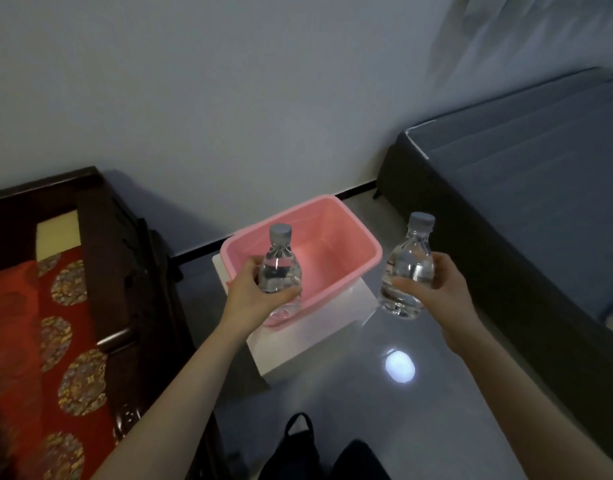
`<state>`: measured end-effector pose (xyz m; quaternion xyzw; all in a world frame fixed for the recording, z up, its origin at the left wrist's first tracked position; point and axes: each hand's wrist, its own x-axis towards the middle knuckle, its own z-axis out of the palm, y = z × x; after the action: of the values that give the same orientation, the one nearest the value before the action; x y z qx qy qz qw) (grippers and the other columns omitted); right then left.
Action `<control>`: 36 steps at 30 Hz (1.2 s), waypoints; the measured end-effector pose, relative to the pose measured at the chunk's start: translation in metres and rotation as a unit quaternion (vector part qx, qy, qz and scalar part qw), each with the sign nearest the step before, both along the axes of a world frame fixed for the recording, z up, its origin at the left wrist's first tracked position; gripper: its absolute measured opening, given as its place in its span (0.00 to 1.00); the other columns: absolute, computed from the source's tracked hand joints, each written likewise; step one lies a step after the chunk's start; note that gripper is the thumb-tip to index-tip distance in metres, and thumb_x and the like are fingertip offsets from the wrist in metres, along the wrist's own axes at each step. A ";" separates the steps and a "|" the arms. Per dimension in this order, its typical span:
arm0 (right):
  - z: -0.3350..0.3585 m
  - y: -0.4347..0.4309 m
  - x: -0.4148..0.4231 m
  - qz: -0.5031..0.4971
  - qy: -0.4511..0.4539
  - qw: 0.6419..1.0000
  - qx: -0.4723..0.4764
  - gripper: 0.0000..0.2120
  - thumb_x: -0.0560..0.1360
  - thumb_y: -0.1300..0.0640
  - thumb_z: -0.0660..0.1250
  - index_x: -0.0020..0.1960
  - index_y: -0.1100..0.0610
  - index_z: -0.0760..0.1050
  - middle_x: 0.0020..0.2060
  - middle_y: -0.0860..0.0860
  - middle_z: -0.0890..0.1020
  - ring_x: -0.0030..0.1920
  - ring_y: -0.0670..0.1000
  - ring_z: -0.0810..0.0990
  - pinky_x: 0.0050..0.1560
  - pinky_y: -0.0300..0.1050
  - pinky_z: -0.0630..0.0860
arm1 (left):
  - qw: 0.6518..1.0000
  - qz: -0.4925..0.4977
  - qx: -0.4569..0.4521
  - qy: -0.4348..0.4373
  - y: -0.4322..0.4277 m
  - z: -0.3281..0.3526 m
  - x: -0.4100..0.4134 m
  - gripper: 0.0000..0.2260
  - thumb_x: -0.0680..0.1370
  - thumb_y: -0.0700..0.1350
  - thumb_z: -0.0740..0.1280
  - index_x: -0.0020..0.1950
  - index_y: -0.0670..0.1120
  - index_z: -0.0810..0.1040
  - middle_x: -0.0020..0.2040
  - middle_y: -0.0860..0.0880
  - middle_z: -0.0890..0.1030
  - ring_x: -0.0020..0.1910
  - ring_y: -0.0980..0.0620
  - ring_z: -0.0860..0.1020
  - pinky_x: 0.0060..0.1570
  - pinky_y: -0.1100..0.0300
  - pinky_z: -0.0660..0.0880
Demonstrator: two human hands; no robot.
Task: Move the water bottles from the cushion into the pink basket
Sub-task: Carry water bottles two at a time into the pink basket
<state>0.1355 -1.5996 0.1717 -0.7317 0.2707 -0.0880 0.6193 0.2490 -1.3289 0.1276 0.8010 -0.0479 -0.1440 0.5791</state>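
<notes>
The left hand [253, 294] curls its thumb and fingers round the lower half of a clear water bottle [279, 268], which stands upright with its grey cap at 12 o'clock. This bottle hangs over the near left corner of the pink basket [336, 211], and its base shows in front of the basket's near rim. The right hand [445, 289] grips a second water bottle [407, 265], thumb across the front and fingers wrapped behind. That bottle leans slightly, its cap pointing towards 1 o'clock. It is held at 3 o'clock from the basket, outside the right rim and above the glossy grey floor [454, 410], so it is apart from the basket. The two bottles are level with each other, with the basket's open interior between them and a little beyond, at 12 o'clock from the forearms. Nothing can be seen lying inside the basket. The basket sits on a small white worktop [319, 341] that stands on the floor close to the pale wall [263, 98]. The red patterned cushion [38, 341] lies at 8 o'clock from the left hand, inside a dark wooden seat frame [125, 265], well apart from both bottles. A dark grey bed [527, 188] fills the side at 2 o'clock from the right hand. A black bag [298, 445] rests on the floor at 6 o'clock, between the forearms.
</notes>
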 end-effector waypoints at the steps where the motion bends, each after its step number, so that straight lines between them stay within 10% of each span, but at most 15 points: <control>1: -0.003 -0.003 0.016 0.008 0.006 1.000 -0.003 0.25 0.60 0.56 0.79 0.52 0.43 0.72 0.47 0.45 0.80 0.45 0.45 0.82 0.36 0.34 0.75 | 1.000 0.012 0.004 0.005 -0.004 -0.003 0.010 0.28 0.61 0.46 0.81 0.55 0.53 0.72 0.48 0.57 0.81 0.41 0.66 0.80 0.37 0.73 0.74; 13: -0.063 -0.042 0.186 0.159 0.042 0.986 -0.011 0.29 0.60 0.62 0.81 0.54 0.49 0.70 0.48 0.48 0.81 0.46 0.47 0.82 0.40 0.36 0.77 | 0.985 0.167 0.015 0.028 -0.062 -0.047 0.090 0.31 0.62 0.40 0.80 0.57 0.50 0.66 0.52 0.50 0.77 0.48 0.54 0.79 0.41 0.70 0.74; 17: -0.112 -0.044 0.231 0.178 0.073 0.981 -0.018 0.28 0.59 0.61 0.80 0.55 0.56 0.73 0.48 0.52 0.83 0.48 0.52 0.83 0.49 0.51 0.80 | 0.979 0.194 0.027 0.052 -0.084 -0.084 0.108 0.32 0.61 0.36 0.79 0.58 0.47 0.66 0.53 0.47 0.77 0.52 0.45 0.78 0.48 0.51 0.78; 22: -0.181 -0.026 0.263 0.162 0.120 0.977 -0.067 0.26 0.55 0.51 0.79 0.47 0.43 0.69 0.39 0.41 0.81 0.42 0.46 0.82 0.43 0.41 0.74 | 0.973 0.200 0.098 0.067 -0.105 -0.137 0.129 0.33 0.59 0.43 0.81 0.60 0.43 0.71 0.56 0.45 0.76 0.57 0.44 0.74 0.57 0.46 0.71; 36: -0.294 -0.017 0.301 0.184 0.146 0.967 -0.104 0.29 0.57 0.60 0.79 0.51 0.44 0.69 0.41 0.39 0.80 0.39 0.37 0.78 0.36 0.22 0.67 | 0.968 0.206 0.143 0.028 -0.131 -0.242 0.177 0.32 0.56 0.32 0.77 0.59 0.43 0.75 0.56 0.47 0.73 0.55 0.47 0.73 0.52 0.66 0.65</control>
<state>0.4361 -1.6164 -0.1224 -0.8340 0.2085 0.1074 0.4994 0.4263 -1.4595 -0.1142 0.8636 0.1557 -0.0491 0.4769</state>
